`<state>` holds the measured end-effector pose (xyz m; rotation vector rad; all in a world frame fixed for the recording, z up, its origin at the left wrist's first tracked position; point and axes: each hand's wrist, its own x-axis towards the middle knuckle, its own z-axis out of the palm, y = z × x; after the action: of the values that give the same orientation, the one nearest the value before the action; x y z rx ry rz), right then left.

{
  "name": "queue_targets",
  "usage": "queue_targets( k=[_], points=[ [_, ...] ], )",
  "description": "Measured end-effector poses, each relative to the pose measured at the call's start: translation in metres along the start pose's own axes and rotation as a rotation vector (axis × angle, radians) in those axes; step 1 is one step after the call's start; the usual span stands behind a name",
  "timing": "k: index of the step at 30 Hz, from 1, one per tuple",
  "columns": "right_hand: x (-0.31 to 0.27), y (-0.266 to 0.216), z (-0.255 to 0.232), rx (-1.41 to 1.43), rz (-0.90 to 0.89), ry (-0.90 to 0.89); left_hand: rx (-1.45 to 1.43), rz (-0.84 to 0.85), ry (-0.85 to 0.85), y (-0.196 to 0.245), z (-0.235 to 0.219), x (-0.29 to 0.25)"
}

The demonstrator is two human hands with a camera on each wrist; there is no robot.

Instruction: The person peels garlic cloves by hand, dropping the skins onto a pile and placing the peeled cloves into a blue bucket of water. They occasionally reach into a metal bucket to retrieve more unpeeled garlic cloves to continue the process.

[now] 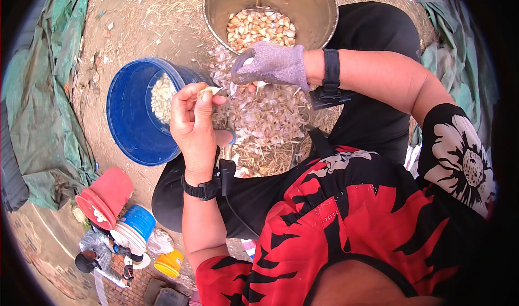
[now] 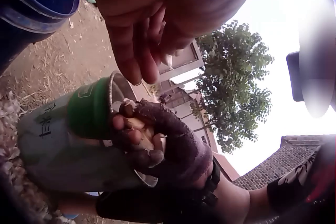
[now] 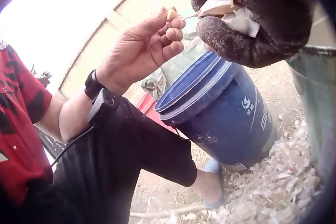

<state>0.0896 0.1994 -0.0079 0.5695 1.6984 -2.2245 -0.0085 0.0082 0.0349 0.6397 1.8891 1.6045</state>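
Pinching a garlic clove (image 1: 208, 91) between thumb and fingertips of the bare left hand (image 1: 194, 123), near the blue bucket (image 1: 132, 133). Gripping more garlic cloves (image 3: 218, 4) in the curled fingers of the gloved right hand (image 1: 273, 65), near the green-and-white pail (image 2: 63, 155). Likeliest trouble: dropping the pinched clove short of the blue bucket and into the heap of papery skins (image 1: 270, 116), through too slight a hold on a small, rounded surface; probably hard to find again among such pale scraps. Also possible: spilling from the crowded glove, by loosening the curled fingers to push one clove forward. Could carry bits of husk in among the pale cloves (image 1: 161, 97) inside the blue bucket, through skin clinging to the fingertips. Worth minding, too: jolting that bucket with the slippered foot (image 3: 208, 186) near its base.
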Motion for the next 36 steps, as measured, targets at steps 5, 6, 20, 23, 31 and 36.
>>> queue_targets(
  k=[5,6,20,23,31,36],
  points=[
    [0.004,0.012,0.001,0.231,-0.13,-0.076,-0.072,-0.067,-0.034,-0.005,-0.006,0.002],
    [-0.001,0.004,0.003,0.303,-0.108,-0.114,-0.072,-0.069,-0.034,-0.006,-0.006,0.001],
    [-0.003,0.005,0.005,0.2,-0.068,-0.151,0.135,0.044,-0.055,-0.012,0.001,-0.007],
    [-0.003,0.009,0.006,0.342,-0.236,-0.199,0.133,0.078,-0.065,-0.015,-0.003,-0.002],
    [0.006,0.013,0.001,0.338,-0.197,-0.229,0.06,-0.089,-0.097,-0.016,0.012,-0.006],
    [0.004,0.013,-0.005,0.109,-0.427,-0.291,-0.211,-0.224,-0.14,-0.017,0.005,0.0]
  ],
)
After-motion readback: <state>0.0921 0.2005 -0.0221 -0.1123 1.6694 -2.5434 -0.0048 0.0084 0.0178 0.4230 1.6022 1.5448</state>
